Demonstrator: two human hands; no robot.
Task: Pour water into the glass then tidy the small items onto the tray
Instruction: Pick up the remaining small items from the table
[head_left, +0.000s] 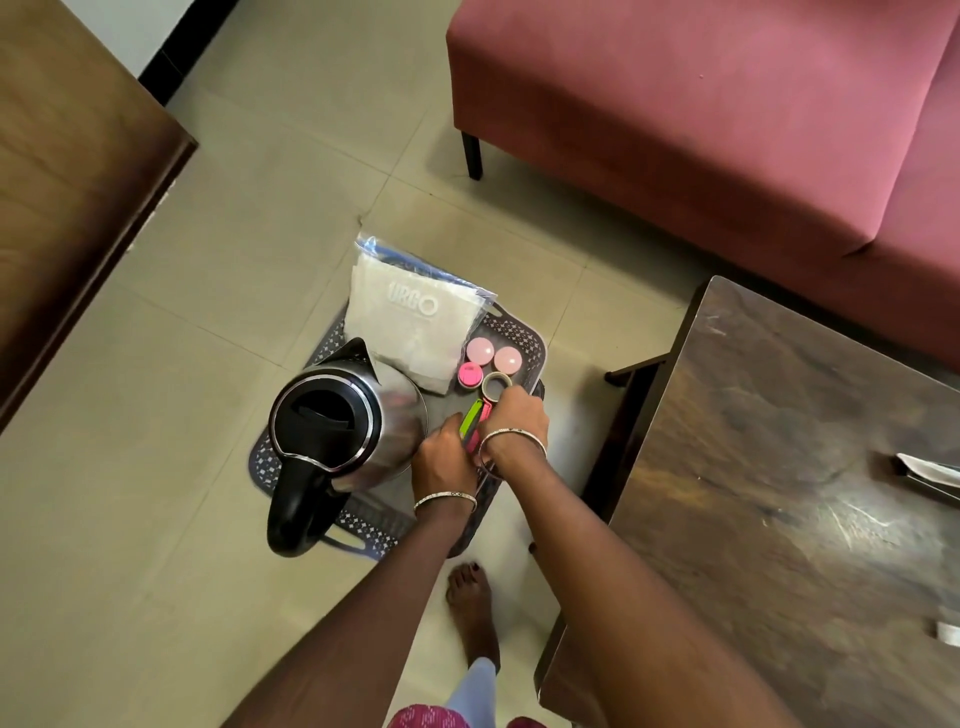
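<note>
head view: a grey tray (538, 353) sits on the floor, with an electric kettle (332, 415) on it. just right of the kettle, the left hand (444, 460) curls round a green marker (471, 419). the right hand (515, 423) curls over a pink marker (486, 412). beyond these, still right of the kettle, lie a tape roll (496, 386), pink tubs (479, 351) and a plastic bag (410, 322).

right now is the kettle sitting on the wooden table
No, the kettle stands on the patterned tray down on the floor, apart from the wooden table.
</note>
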